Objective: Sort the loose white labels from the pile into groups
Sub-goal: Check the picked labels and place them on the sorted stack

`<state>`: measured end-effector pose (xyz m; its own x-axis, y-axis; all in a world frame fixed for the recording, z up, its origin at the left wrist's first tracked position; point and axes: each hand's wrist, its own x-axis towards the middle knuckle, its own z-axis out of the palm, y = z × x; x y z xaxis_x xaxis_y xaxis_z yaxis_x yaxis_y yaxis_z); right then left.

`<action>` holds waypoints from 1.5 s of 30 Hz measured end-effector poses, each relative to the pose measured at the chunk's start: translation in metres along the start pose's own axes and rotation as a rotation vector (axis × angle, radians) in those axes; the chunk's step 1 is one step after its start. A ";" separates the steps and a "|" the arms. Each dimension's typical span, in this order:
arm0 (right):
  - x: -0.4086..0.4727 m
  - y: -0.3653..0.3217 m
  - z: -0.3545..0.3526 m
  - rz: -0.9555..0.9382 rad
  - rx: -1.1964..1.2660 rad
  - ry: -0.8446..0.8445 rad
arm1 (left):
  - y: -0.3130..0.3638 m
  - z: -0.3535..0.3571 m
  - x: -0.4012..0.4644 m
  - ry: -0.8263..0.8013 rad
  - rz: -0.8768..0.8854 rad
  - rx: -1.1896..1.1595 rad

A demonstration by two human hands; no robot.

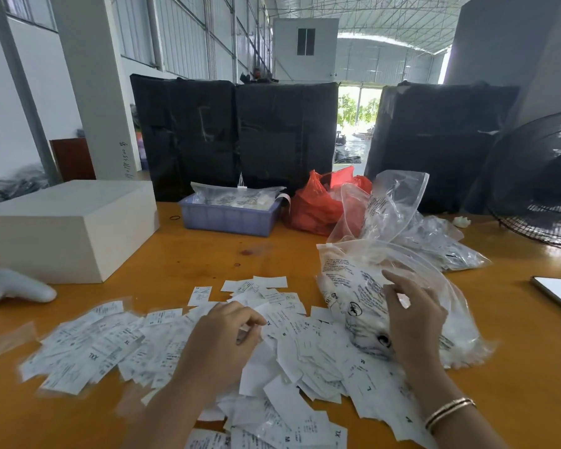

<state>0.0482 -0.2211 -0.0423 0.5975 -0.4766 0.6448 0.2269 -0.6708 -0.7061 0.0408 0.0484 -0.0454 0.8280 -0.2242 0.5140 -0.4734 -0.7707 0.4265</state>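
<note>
Both hands hover curled: left hand [222, 332] over labels [292, 348], right hand [412, 315] beside.

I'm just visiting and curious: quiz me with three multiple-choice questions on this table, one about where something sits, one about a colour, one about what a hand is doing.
1. Where is the white box?
A. far left of the table
B. under the fan
C. inside the crate

2. What colour is the bag beside the crate?
A. green
B. red
C. yellow

3. What is the left hand doing?
A. lying flat, holding nothing
B. pinching labels from the pile
C. holding the phone

Answers: 1 A, it stands at the table's left edge. 2 B, it is plainly red. 3 B, the fingers curl round white labels.
</note>
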 end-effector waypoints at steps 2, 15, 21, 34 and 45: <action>0.000 -0.005 -0.002 -0.059 0.075 0.053 | 0.003 -0.001 0.001 0.022 0.005 0.000; -0.055 -0.077 0.023 0.542 1.118 -0.673 | 0.019 -0.006 -0.001 -0.257 -0.165 -0.595; -0.060 -0.069 0.036 0.669 1.262 -0.698 | 0.020 -0.006 0.000 -0.311 -0.200 -0.763; -0.063 -0.078 0.068 -0.352 -0.282 -0.907 | 0.004 -0.008 0.009 0.157 -0.613 -0.846; -0.056 -0.081 0.065 -0.330 -0.069 -0.746 | 0.010 -0.007 0.007 0.207 -0.590 -0.840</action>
<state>0.0462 -0.1032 -0.0397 0.8684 0.2390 0.4345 0.4473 -0.7558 -0.4782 0.0399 0.0432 -0.0324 0.9655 0.2198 0.1397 -0.1331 -0.0447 0.9901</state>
